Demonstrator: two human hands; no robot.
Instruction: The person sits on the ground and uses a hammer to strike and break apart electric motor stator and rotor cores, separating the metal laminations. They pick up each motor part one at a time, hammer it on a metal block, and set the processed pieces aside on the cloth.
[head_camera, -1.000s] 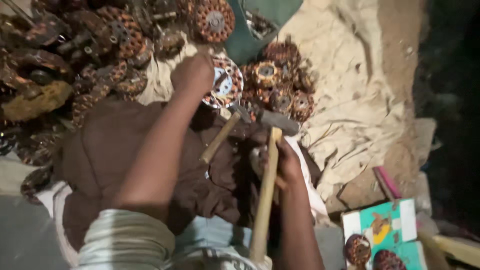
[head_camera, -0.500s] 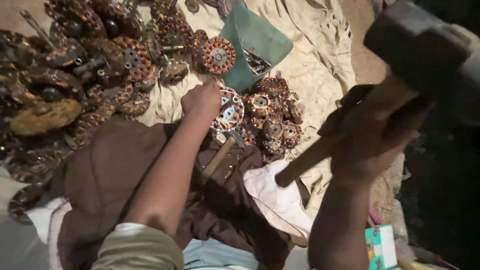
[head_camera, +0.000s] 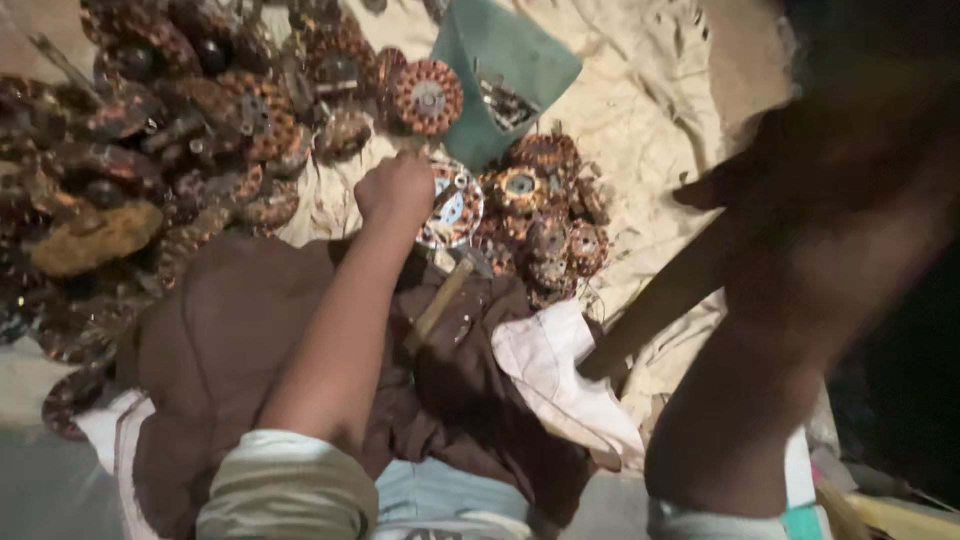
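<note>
My left hand (head_camera: 395, 190) is closed on the rim of a round stator disc (head_camera: 452, 207) with copper windings, pressing it down at the edge of a brown cloth (head_camera: 230, 340). Close to the camera and blurred, my right hand (head_camera: 820, 210) is raised high and grips the wooden handle of a hammer (head_camera: 660, 300); the hammer's head is out of sight. A second tool with a wooden handle (head_camera: 440, 300) lies on the brown cloth just below the disc.
A big heap of copper-wound stators (head_camera: 150, 130) fills the left and top. A smaller cluster (head_camera: 545, 215) lies right of the disc. A teal bag (head_camera: 505, 70) rests on the beige sheet (head_camera: 650, 120). A white rag (head_camera: 560, 380) lies on my lap.
My right hand has swung the hammer up from over my lap to high beside the camera. My left hand has stayed on the disc.
</note>
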